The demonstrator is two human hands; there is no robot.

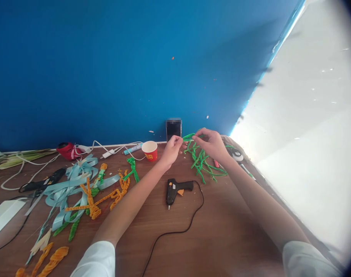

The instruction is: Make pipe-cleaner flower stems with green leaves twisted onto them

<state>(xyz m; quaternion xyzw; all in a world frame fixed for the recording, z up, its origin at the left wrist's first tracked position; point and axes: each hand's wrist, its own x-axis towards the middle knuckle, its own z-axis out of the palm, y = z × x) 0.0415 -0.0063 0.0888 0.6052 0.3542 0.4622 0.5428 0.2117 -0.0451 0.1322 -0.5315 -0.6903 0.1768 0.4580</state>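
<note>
Fingers [196, 137], right hand [210, 145], pinching green pipe cleaner [188, 136] — wood table [221, 231] — blue wall [106, 77]

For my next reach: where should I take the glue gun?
Grip the black handle of the glue gun from the right, the side of the right hand. The handle lies pointing that way, cord leaving its end, while the nozzle points back toward you, so your hand avoids it.
</note>
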